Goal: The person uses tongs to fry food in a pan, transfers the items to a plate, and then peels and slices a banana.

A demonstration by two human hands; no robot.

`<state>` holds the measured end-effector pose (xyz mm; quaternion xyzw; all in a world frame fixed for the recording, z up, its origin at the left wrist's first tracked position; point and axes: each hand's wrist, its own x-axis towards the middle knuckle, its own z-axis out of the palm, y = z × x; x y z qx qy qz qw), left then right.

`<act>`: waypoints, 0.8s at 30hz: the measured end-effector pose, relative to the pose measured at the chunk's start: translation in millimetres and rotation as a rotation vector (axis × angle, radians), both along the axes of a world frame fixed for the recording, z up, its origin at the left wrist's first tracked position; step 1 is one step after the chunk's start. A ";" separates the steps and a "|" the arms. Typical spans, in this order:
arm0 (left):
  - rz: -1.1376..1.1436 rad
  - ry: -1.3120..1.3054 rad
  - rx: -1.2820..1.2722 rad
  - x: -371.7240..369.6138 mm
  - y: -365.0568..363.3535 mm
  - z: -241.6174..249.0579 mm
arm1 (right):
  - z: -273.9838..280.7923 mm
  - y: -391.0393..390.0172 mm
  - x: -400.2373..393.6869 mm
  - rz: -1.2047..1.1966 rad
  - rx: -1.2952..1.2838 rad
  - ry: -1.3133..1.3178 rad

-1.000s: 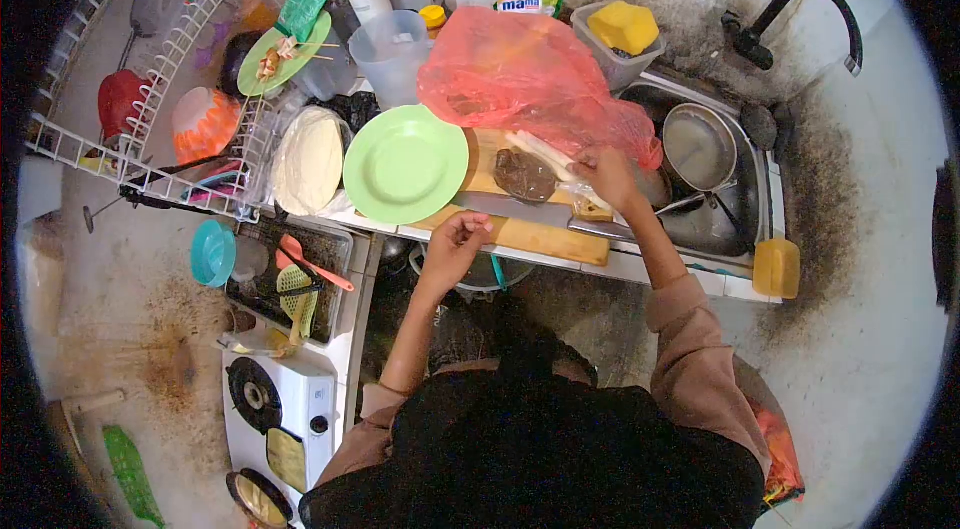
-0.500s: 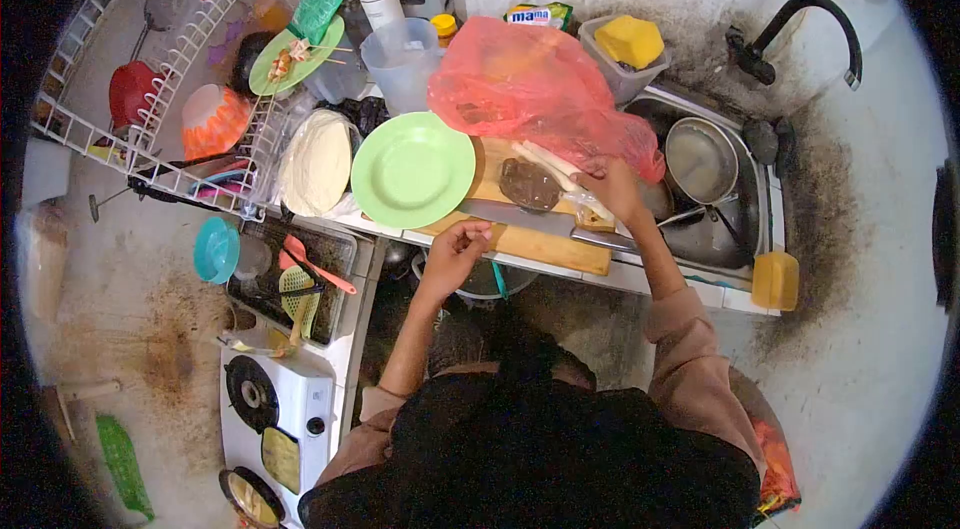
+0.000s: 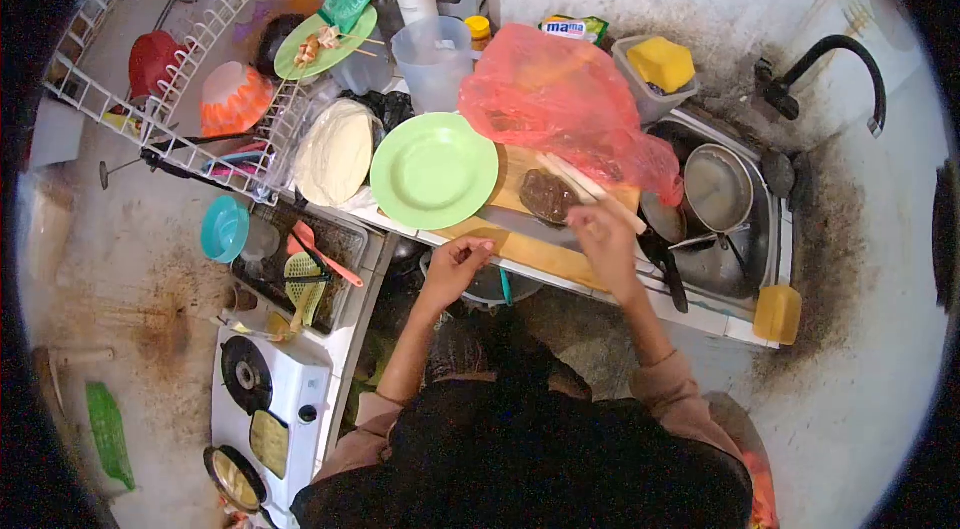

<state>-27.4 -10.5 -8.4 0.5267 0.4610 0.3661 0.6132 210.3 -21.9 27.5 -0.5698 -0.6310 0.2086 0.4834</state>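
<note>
My right hand (image 3: 603,234) is over the right part of the wooden cutting board (image 3: 510,169), its fingers curled and blurred, so I cannot make out whether they hold anything. Just behind its fingertips lies a dark brown round patty (image 3: 547,196). Several thin whitish sticks (image 3: 595,191) lie slanted beside the patty. A knife (image 3: 530,229) rests along the board's near side, its handle end hidden by my right hand. My left hand (image 3: 458,267) hovers at the counter edge, fingers closed together, nothing visible in them. A light green plate (image 3: 435,169) overlaps the board's left end.
A red plastic bag (image 3: 560,99) is bunched behind the board. To the right, the sink (image 3: 715,269) holds a metal pot (image 3: 718,187). A bag of pale round sheets (image 3: 335,154) and a dish rack (image 3: 170,134) stand left. Below left is a stove (image 3: 310,379).
My right hand has moved left and nearer me, away from the whitish sticks. A small clear plastic piece that was by it no longer shows. My left hand stays almost still.
</note>
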 end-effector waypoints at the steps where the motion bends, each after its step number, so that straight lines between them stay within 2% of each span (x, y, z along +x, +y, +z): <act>1: 0.015 0.012 -0.005 -0.4 -1.7 -1.0 | -1.5 -9.0 -12.0 0.060 -0.037 0.061; 4: 0.028 0.045 0.030 -7.3 -7.3 -6.6 | -7.4 -26.8 -34.4 0.254 -0.246 0.008; 10: 0.040 0.169 0.025 -26.9 -20.0 3.6 | -26.0 -29.2 -70.7 0.476 -0.187 -0.068; 12: 0.018 0.267 -0.008 -40.8 -24.4 -8.3 | -32.2 -30.8 -86.5 0.504 -0.298 0.034; 13: 0.041 0.256 -0.159 -47.0 -27.7 -13.4 | -30.6 -32.3 -97.4 0.513 -0.337 0.090; 15: 0.151 0.109 -0.164 -54.8 -37.6 -21.9 | -38.8 -35.3 -111.7 0.552 -0.409 0.170; 17: 0.266 -0.068 -0.147 -65.0 -47.1 -39.5 | -45.6 -33.6 -122.5 0.678 -0.383 0.047; 21: 0.311 0.047 -0.144 -102.0 -70.5 -46.0 | -49.3 -31.5 -146.3 0.838 -0.530 -0.187; 24: 0.391 0.123 -0.231 -134.3 -87.6 -49.4 | -66.8 -30.1 -173.5 0.902 -0.522 -0.222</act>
